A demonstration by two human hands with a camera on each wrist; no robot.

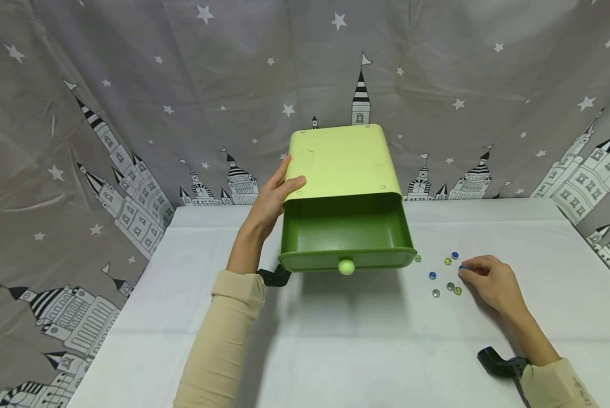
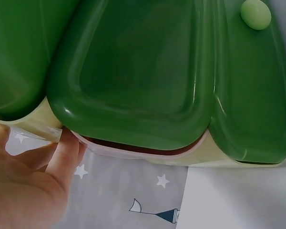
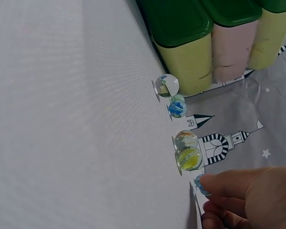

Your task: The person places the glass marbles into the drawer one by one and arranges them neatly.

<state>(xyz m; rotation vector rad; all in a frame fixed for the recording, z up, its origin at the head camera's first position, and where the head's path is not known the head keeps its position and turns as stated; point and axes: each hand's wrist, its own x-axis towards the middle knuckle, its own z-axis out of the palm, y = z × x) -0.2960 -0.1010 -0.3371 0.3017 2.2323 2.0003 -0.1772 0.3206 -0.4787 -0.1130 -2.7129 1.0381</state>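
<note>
Left hand (image 1: 274,195) steadies the drawer box (image 1: 343,164), fingers curled on its side | right hand (image 1: 488,280) pinches a blue marble (image 1: 461,266) on the bench (image 1: 335,340) | marbles look slick, hard, rolly, so pinch from above

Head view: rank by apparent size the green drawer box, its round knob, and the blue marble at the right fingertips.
1. green drawer box, by far the largest.
2. round knob.
3. blue marble, smallest, though partly hidden by the right hand, so its full size is unclear.
</note>
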